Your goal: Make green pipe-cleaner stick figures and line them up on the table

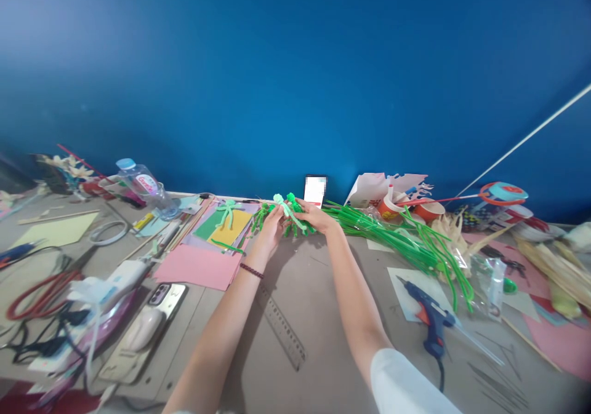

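Meeting close to the foot of the blue wall [295, 75], both bare hands work at the far side of the gray table [339, 334]. The left hand [273, 226] has its fingers bent in a narrow pinch on a light green fuzzy figure [279, 199], whose rounded top stands clear above the fingertips while a long limb slants down to the right, across the gap between the hands. The right hand [317, 218] comes in from the other side, fingers pointing left and curled near that limb; I can't tell whether they grip it or only touch it. Just behind the light figure, between the two hands, is a darker green fuzzy piece [292, 202], partly hidden by the fingers. More dark green fuzzy strands [260, 216] show just left of the left hand.

A beaded bracelet [252, 270] circles the left wrist. Left of that arm, a second light green figure [226, 210] lies over green paper [209, 225] and yellow paper [236, 226], with pink paper [196, 266] nearer the person. A lit screen [314, 189] leans upright against the wall, just beyond the right hand. Right of that hand spreads a bundle of green stems [385, 234]. A ruler [282, 330] lies slantwise between the forearms, and a blue glue gun [429, 315] rests well to the right, partly on a pale sheet [400, 296].
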`<state>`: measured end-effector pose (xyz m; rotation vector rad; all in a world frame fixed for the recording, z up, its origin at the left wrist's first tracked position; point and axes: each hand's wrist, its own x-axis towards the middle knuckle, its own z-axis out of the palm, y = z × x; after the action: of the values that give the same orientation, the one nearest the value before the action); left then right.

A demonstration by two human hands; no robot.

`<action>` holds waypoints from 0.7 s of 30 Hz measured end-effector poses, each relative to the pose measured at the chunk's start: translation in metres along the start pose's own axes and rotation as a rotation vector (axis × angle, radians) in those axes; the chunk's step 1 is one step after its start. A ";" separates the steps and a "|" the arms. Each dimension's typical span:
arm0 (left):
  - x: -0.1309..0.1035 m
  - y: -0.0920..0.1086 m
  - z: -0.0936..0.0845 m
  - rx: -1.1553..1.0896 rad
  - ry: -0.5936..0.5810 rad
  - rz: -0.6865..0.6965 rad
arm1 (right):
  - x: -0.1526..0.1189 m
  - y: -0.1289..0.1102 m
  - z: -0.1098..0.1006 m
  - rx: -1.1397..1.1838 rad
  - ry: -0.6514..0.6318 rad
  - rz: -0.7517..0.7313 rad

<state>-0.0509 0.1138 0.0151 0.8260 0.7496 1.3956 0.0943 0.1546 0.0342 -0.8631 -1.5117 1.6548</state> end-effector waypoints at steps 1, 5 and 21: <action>0.000 0.000 -0.001 0.013 0.000 0.001 | 0.000 0.000 0.000 0.012 0.004 0.004; 0.001 0.003 -0.002 0.103 0.031 0.037 | 0.000 0.000 -0.003 0.022 0.003 -0.021; -0.005 0.006 0.002 0.329 0.094 0.192 | -0.002 -0.008 -0.003 -0.083 -0.005 -0.042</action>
<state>-0.0526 0.1083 0.0214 1.1172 1.0114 1.5117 0.0988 0.1548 0.0422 -0.8658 -1.6008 1.5755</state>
